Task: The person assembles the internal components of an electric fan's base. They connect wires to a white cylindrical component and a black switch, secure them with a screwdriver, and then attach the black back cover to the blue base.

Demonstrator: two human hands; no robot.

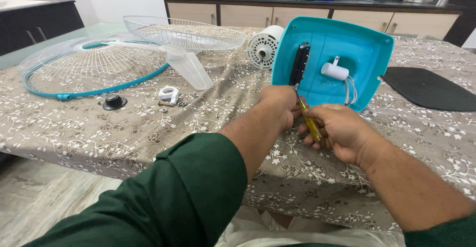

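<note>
A turquoise fan base [362,48] lies tipped on its side on the table, its hollow underside facing me with a black switch strip [299,64] and a white cylinder [335,71] with wires inside. My right hand [342,130] grips a yellow-handled screwdriver [310,120] whose tip points up toward the lower end of the black strip. My left hand [278,105] is closed at the base's lower edge, next to the screwdriver shaft, apparently steadying it.
A white fan motor [263,46] lies behind the base. Two wire grills [94,63], a clear blade [188,68], a black cap [114,101], a white clip [169,94] and small screws lie at left. A black mat [426,88] sits at right.
</note>
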